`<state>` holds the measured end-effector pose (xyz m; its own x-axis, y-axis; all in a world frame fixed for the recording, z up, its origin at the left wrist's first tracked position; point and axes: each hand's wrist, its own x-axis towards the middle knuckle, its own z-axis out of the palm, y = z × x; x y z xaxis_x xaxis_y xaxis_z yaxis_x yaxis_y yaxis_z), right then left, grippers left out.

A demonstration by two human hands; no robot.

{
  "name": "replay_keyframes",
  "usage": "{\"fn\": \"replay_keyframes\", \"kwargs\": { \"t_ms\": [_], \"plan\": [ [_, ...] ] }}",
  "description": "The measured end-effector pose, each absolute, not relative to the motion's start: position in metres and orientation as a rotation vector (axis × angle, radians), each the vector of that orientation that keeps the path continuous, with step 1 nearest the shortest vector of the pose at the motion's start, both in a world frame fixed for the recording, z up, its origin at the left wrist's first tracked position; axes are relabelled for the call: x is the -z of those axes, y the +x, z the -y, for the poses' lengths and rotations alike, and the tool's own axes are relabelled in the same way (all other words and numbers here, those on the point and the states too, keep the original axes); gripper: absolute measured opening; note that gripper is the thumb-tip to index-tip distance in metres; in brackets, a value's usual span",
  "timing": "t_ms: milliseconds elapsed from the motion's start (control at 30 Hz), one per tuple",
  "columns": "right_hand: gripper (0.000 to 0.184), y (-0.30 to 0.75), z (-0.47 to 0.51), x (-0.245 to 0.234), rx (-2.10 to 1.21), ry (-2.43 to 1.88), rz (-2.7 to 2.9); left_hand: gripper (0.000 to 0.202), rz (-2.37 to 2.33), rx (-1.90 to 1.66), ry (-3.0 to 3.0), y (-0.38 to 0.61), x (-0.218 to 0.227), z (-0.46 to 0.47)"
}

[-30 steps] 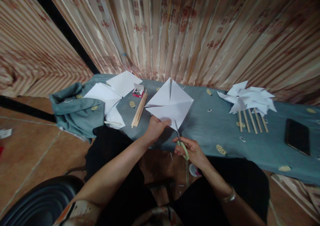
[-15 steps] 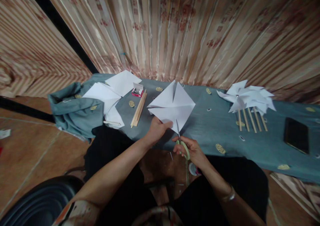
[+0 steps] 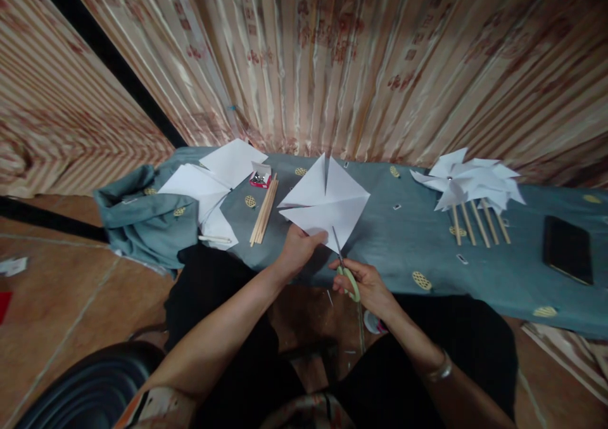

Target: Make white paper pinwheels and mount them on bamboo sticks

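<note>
While the left hand (image 3: 299, 249) pinches a slit white paper square (image 3: 332, 212) at frame centre, the right hand (image 3: 367, 283) grips green-handled scissors (image 3: 342, 270), blades at the lower corner; paper pinwheels (image 3: 475, 185) lie right.

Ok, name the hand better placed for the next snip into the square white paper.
Probably the right hand: it holds the green-handled metal scissors, one blade lying over the near corner of the square white paper. The left hand is busy gripping that sheet's near left edge.
</note>
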<state>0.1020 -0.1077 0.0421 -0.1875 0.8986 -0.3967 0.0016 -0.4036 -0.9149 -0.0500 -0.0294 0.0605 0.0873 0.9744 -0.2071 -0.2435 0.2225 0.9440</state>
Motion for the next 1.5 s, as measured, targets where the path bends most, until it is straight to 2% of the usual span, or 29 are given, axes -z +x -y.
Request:
{"fn": "replay_keyframes", "kwargs": {
  "t_ms": [533,1500],
  "plan": [
    [0.043,0.104,0.109,-0.033,-1.634,-1.309,1.132,0.017,-1.054,-1.067,0.942,-0.049,-0.064,0.038],
    [0.043,0.099,0.104,-0.041,-1.617,-1.373,1.044,0.025,-1.072,-1.042,0.906,-0.048,-0.065,0.04]
  ]
}}
